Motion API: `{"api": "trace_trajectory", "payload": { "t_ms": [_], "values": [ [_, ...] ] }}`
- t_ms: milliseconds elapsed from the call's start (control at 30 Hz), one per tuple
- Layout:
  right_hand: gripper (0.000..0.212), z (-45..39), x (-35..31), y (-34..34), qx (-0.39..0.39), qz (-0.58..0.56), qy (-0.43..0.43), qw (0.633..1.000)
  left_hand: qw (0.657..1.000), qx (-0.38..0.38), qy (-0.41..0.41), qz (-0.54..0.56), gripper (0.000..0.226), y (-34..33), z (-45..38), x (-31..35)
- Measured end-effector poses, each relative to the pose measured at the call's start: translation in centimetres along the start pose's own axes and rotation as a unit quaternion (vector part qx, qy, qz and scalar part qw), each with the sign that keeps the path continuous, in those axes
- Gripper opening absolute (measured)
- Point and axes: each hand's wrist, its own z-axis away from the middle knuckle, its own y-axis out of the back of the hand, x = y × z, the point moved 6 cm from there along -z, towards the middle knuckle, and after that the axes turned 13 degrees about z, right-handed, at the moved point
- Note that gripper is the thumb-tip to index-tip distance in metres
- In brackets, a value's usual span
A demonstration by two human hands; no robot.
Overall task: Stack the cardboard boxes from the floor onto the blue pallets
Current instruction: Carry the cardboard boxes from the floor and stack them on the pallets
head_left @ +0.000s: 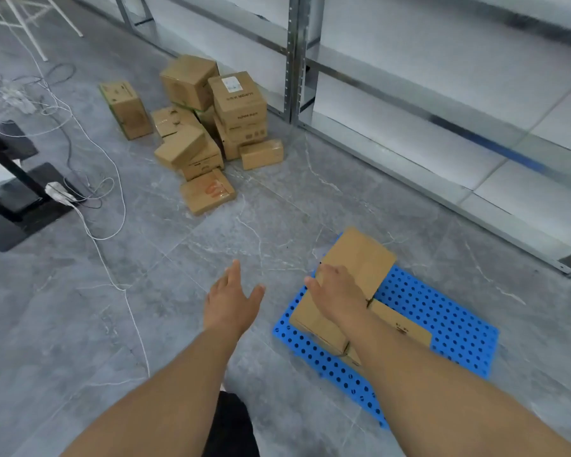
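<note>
A blue perforated pallet (442, 321) lies on the floor at the lower right. Three cardboard boxes sit on it: a top box (363, 258), a box (314, 321) under my forearm, and a flat box (406, 324) to the right. My right hand (335, 288) rests on the near left edge of the top box, its fingers curled over the edge. My left hand (233, 298) hovers open above the bare floor, left of the pallet, holding nothing. A pile of several cardboard boxes (208, 127) lies on the floor farther away, against the shelving.
Metal shelving (294, 57) runs along the right and back. White and black cables (89, 166) trail over the grey tiled floor at left, near a black stand base (10, 192). White chair legs (23, 21) stand at the top left.
</note>
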Motion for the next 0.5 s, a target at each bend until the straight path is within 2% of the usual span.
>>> {"api": "trace_trajectory", "payload": {
  "t_ms": [200,333,500],
  "values": [
    [0.049,-5.2,-12.4,2.3,-0.026,0.018,0.019,0.999,0.999,0.015,0.028,-0.017,0.069,10.4,-7.0,-3.2],
    [0.051,-9.5,-20.9,4.7,-0.011,0.014,0.040,0.999,0.999,0.046,0.027,-0.011,0.067,17.6,-12.8,-4.7],
    [0.052,-14.7,-27.9,6.6,-0.002,0.047,0.062,0.997,0.997,0.071,0.040,0.012,0.072,22.2,-18.5,-5.9]
  ]
}}
